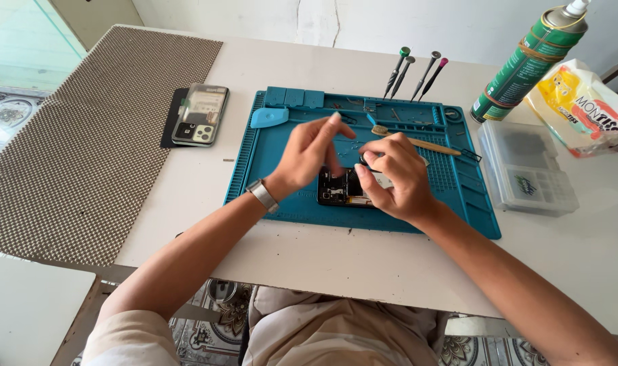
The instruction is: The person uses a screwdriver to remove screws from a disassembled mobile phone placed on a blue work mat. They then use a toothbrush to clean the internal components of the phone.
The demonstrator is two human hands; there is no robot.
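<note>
An opened smartphone with its circuit board exposed lies on a teal repair mat. My left hand hovers just above the phone's left end, blurred, fingers spread and holding nothing I can make out. My right hand rests over the phone's right half, thumb and fingers pinched together near the phone's top edge; whether a small part sits between them is hidden. A steel watch is on my left wrist.
A wooden-handled brush and a blue pick lie on the mat. Several screwdrivers stand behind it. A phone back cover lies left, beside a brown mesh mat. Right: green spray can, clear parts box, tissue pack.
</note>
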